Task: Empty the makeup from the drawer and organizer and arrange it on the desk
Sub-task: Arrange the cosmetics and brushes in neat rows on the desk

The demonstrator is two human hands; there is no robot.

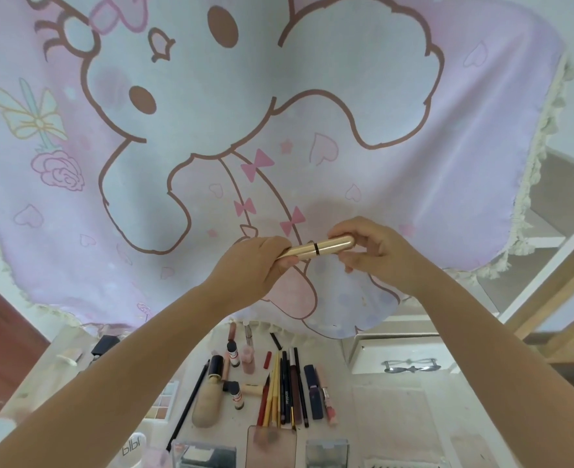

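Above the surface: we hold a slim gold tube (316, 248) level in the air, in front of a pink cartoon cloth (278, 113) that hangs behind.
Hands: our left hand (255, 265) pinches the tube's left end, our right hand (370, 253) curls its fingers round the right end; both are clamped on it, one at each end.
Where the thing is: up between both hands, well apart from the surface (397, 407) below.
How it should handle: we judge it light, stiff and smooth, so likely slippery; a black ring (316, 248) near the middle looks like the seam of a cap, which could pull off if we tug.
Where to hold: best on one half beside the ring, not across the seam, when we set it down.
Already laid out: a row of pencils (280, 390), a beige bottle (208, 396), small tubes and a dark lipstick case (312, 391) lie close together.
In the way: the row is crowded, so a rolling tube may knock its neighbours; bare space shows to the right of the row.
Nearby: a white drawer with a bow-shaped handle (410, 365) on the right, a palette (164, 400) on the left.
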